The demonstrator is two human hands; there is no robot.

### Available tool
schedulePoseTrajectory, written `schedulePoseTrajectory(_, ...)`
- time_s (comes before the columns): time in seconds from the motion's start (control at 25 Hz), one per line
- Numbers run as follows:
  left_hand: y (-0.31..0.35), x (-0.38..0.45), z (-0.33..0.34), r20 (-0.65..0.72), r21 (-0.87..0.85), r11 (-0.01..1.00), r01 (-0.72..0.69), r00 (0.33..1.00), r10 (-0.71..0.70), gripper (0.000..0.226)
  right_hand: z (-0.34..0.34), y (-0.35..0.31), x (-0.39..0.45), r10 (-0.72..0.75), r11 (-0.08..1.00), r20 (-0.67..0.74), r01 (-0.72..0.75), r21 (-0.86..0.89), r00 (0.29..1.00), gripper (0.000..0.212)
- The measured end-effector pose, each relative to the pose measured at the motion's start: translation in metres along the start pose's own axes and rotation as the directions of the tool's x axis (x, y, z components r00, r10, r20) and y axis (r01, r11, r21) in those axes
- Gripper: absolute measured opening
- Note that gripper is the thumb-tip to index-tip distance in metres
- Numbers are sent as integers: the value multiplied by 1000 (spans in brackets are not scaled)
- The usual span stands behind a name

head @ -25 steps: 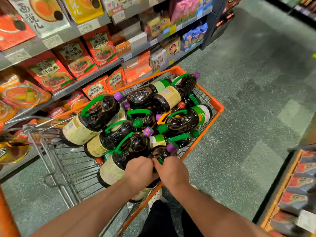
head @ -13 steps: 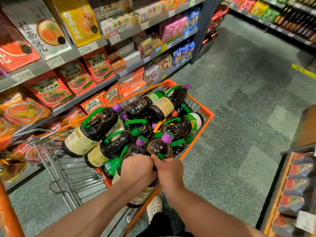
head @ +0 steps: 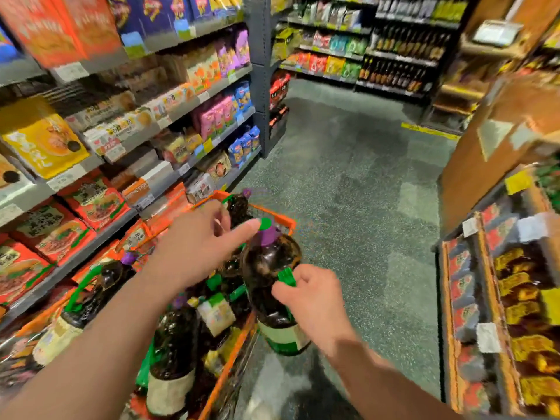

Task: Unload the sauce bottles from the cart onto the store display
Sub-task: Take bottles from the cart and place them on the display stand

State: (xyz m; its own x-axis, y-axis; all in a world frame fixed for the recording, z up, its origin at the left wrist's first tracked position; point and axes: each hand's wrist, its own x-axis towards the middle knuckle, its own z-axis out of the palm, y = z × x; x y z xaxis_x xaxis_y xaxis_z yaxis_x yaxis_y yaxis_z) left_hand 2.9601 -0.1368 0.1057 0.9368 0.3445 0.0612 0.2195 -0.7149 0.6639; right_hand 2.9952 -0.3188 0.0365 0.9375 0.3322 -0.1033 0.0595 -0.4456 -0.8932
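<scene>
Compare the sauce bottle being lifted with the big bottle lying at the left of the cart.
The lifted sauce bottle stands nearly upright, out over the cart's orange rim; the left bottle lies on its side in the cart. The right hand grips the lifted one's green handle and the left hand touches its cap area; nothing holds the left bottle. Both hold dark sauce, with purple caps and green handles.

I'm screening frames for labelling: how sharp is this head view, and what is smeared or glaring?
Head view: motion blur smears the left shelves and the right display; wide-angle bending at the edges; the held bottle, the left hand and the right hand are softer but readable; small highlights on the dark glass; label text is illegible.
</scene>
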Motion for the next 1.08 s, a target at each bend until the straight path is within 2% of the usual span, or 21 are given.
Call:
schedulePoseTrajectory(0.08,48,9,34,129,65,978,-200,973,191,65,-55,12,-16,7,997,-79,-13,-80,997,27)
schedulePoseTrajectory(0.16,99,10,82,235,137,894,-427,891,389,51,-114,29,-39,4,972,-134,-35,-231,991,37)
schedulePoseTrajectory(0.2,128,5,107,273,147,861,-488,856,438,47,-145,37,-55,17,938,-152,-69,-339,988,43)
schedulePoseTrajectory(0.28,181,-14,147,339,170,816,-553,810,479,49,-198,49,-88,72,796,-164,-156,-585,984,45)
schedulePoseTrajectory(0.36,242,-51,191,425,185,712,-678,708,564,51,-251,67,-137,115,675,-239,-253,-693,964,42)
schedulePoseTrajectory(0.48,323,-115,244,492,160,528,-834,532,689,49,-310,96,-214,193,587,-363,-404,-702,912,35)
schedulePoseTrajectory(0.64,404,-185,298,528,26,341,-940,303,794,48,-373,122,-302,338,471,-492,-597,-650,802,41)
schedulePoseTrajectory(0.8,472,-256,358,521,-177,143,-974,31,853,48,-429,156,-379,525,335,-603,-797,-503,601,31)
schedulePoseTrajectory(0.92,511,-305,407,570,-334,75,-940,-138,810,44,-449,185,-429,517,253,-728,-892,-374,451,20)
schedulePoseTrajectory(1.0,532,-336,439,594,-454,67,-888,-246,766,43,-458,201,-455,559,198,-774,-954,-225,299,1)
schedulePoseTrajectory(1.08,556,-366,468,553,-543,-28,-840,-382,740,42,-467,220,-479,579,173,-798,-982,-82,168,10)
